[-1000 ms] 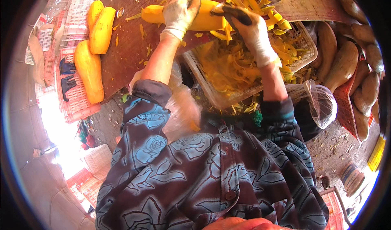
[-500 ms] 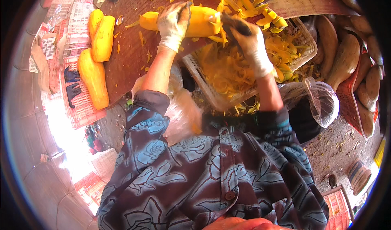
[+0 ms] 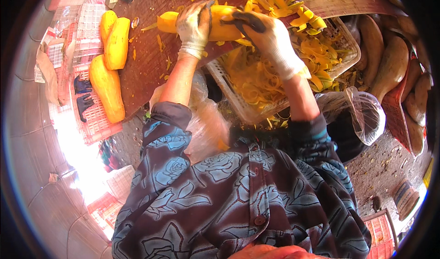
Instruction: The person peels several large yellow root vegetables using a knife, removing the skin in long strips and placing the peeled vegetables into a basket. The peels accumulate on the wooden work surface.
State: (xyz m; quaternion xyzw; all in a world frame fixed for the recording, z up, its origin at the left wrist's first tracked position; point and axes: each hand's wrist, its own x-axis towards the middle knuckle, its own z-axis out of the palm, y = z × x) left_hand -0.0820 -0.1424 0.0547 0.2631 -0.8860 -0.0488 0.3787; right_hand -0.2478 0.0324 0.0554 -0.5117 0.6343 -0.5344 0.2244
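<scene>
Two dark gloves (image 3: 85,105) lie limp on a pink lattice-plastic crate (image 3: 101,125) at left, beside three yellow squashes (image 3: 108,89), long, smooth and blunt-ended, touching one another. On the reddish-brown board (image 3: 143,71) next to them, flecked with scraps, one more yellow squash, the held squash (image 3: 224,33), lies crosswise between two gloved hands. The left hand (image 3: 194,24), in pale knit with a dark coating, clamps down over it. The right hand (image 3: 265,30), gloved alike and apart from the left, bends its fingers onto the right part; whether they grip a tool cannot be told. Curled, ribbon-like peels (image 3: 316,52) heap beyond and fill one white slatted basket (image 3: 228,94). Farther right sit one clear, wrinkled plastic bag (image 3: 366,121) and at least five tan, bulbous squashes (image 3: 391,68), some in a red crate (image 3: 398,107).
</scene>
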